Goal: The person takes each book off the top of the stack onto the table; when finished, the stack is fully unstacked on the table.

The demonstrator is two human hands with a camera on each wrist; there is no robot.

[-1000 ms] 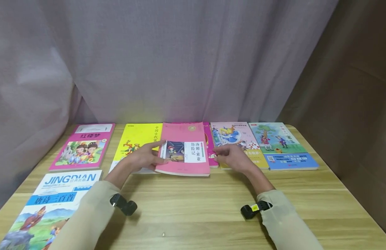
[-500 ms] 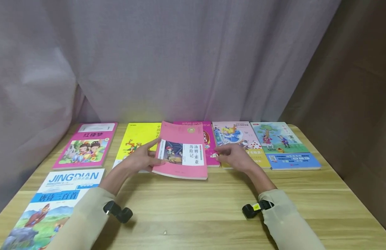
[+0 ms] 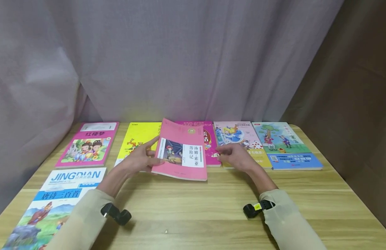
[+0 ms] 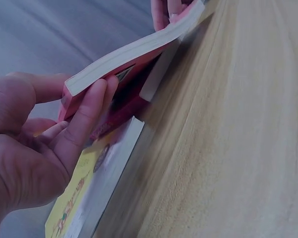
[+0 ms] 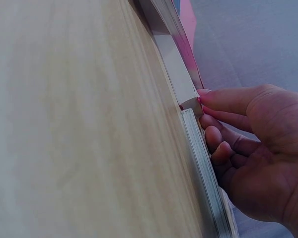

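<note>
My left hand grips the left edge of a pink paperback book, its thumb on the cover and fingers beneath. In the left wrist view the pink book is tilted, its near end raised above a magenta book. In the head view it partly covers that magenta book and a yellow book. My right hand rests at the magenta book's right edge, fingers loosely bent. In the right wrist view the thumb of the right hand touches near the book's corner; nothing is visibly held.
An Alice-illustrated book and a blue-and-green book lie at the right of the back row. A pink book with two cartoon figures and a blue-and-white book lie left. The wooden table ends at a grey curtain.
My left hand has drawn the pink book slightly left and toward me, raising and tilting it so more of the magenta book shows. The right hand stays almost still.
</note>
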